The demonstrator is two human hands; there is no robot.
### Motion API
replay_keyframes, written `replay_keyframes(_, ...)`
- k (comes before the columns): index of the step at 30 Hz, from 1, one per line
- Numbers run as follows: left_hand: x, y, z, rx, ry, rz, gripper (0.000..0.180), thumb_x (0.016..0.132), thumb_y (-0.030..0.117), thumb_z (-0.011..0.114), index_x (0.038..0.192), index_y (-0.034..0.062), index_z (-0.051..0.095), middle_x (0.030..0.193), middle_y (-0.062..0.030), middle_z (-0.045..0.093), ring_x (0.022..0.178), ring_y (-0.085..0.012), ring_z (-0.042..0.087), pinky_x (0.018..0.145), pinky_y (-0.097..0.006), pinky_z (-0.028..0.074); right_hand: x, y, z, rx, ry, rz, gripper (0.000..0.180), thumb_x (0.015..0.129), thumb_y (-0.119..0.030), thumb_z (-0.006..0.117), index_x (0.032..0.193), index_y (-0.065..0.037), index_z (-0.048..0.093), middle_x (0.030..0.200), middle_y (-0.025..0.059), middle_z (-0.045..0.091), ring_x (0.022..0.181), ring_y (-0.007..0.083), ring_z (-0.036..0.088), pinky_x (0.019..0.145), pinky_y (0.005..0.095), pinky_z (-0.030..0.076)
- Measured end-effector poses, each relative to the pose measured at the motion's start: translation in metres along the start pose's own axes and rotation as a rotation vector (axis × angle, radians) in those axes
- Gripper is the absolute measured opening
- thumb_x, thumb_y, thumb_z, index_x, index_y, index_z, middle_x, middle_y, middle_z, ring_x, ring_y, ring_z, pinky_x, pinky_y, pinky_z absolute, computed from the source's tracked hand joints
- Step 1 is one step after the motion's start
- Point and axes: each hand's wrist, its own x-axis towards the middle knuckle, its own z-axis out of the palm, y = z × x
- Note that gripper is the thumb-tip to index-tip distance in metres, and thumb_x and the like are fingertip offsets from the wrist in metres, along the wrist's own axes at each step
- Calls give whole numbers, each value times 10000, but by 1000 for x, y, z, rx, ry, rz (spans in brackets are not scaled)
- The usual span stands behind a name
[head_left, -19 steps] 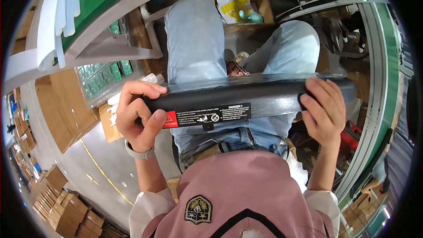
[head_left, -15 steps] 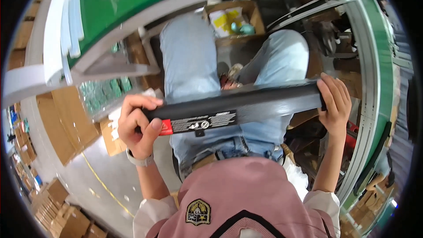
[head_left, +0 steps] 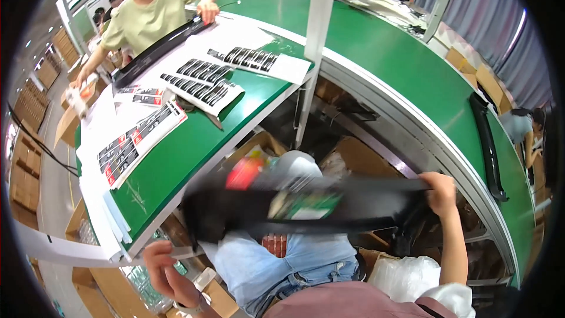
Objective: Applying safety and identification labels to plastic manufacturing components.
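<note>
The right hand (head_left: 441,195) is clamping the right end of a long black bar (head_left: 353,200), right of centre! That bar is stretching across the lower middle of the frame above the jeans (head_left: 265,268), blurring badly, a green-and-white patch on it too smeared to read. Lower left, the left hand (head_left: 168,274) is hanging just off the bar's other end, fingers loosely bent, gripping nothing visible. Upper left, a co-worker (head_left: 150,15) is handling another black bar (head_left: 159,47) over label sheets (head_left: 141,141) on a green table (head_left: 170,182). Far right, a third bar (head_left: 487,147) is lying on a green surface (head_left: 400,76).
</note>
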Motion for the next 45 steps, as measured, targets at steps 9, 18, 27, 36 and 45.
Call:
replay_keyframes(9,29,78,76,-1293,-1147,315,1092,830,828,337,1318,-143,445,1213,-366,564,1151,-468,580,1009,-594,366,-47,202,-27,6,433,870,338,950,-234,554,817,76,554,666,152,521,641,215,476,616,393,381)
replay_keyframes(18,21,117,135,-1447,-555,887,787,984,517,360,1088,-241,542,1173,-432,541,1067,-493,610,896,-586,453,115,305,66,130,503,1334,405,837,-255,501,988,94,643,975,315,657,943,462,647,862,511,493)
replay_keyframes(27,77,104,168,-1668,-1351,182,476,944,336,521,941,-136,580,972,-301,615,878,-453,624,779,-469,499,-1,276,-21,-834,140,885,433,912,-326,563,1259,-67,576,1094,163,650,1074,334,609,897,460,497)
replay_keyframes(36,0,28,152,-1946,-768,-459,296,885,292,562,703,57,567,728,-141,585,732,-278,596,656,-440,457,-104,187,-119,-475,-177,928,331,634,-261,742,806,17,688,792,219,670,780,360,661,691,418,523)
replay_keyframes(45,-61,82,323,-1306,-1531,-1259,692,931,466,582,1424,48,336,1337,-176,514,1153,-325,573,905,-482,524,22,-51,-68,-319,37,490,227,778,-181,722,759,-3,580,780,192,605,766,402,616,647,469,486)
